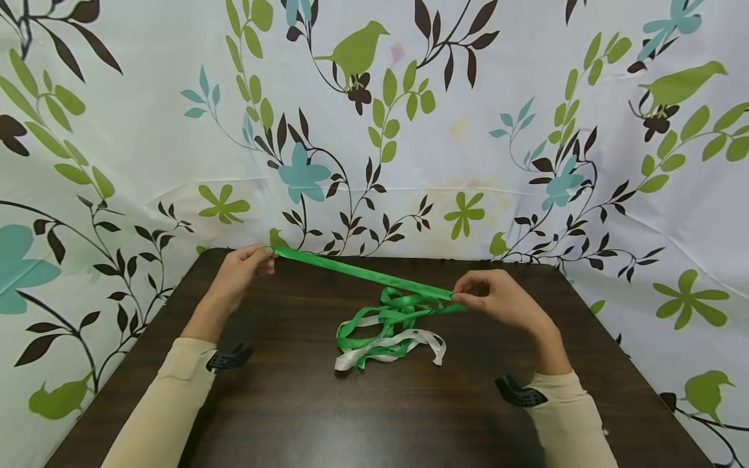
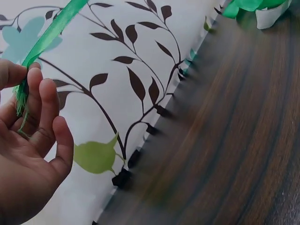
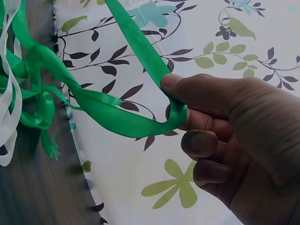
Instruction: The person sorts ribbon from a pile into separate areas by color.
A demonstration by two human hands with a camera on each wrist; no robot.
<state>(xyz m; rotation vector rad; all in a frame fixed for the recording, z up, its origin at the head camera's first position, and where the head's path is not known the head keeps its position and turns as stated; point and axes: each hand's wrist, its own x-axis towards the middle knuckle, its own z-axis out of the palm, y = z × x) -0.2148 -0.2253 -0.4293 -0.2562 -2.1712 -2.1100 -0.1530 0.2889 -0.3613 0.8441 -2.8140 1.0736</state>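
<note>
A green ribbon is stretched taut between both hands, sloping down toward the right. My left hand pinches its frayed end between thumb and index finger; the loose threads show in the left wrist view. My right hand pinches the same ribbon farther along, with thumb and index finger. From there the ribbon bends back in a loop toward the pile. Below the stretched length, a loose tangle of green ribbon lies on the table, mixed with white ribbon.
The dark brown wooden table has its far edge against a white cloth printed with leaves, birds and flowers. Black wrist straps sit over the cream sleeves.
</note>
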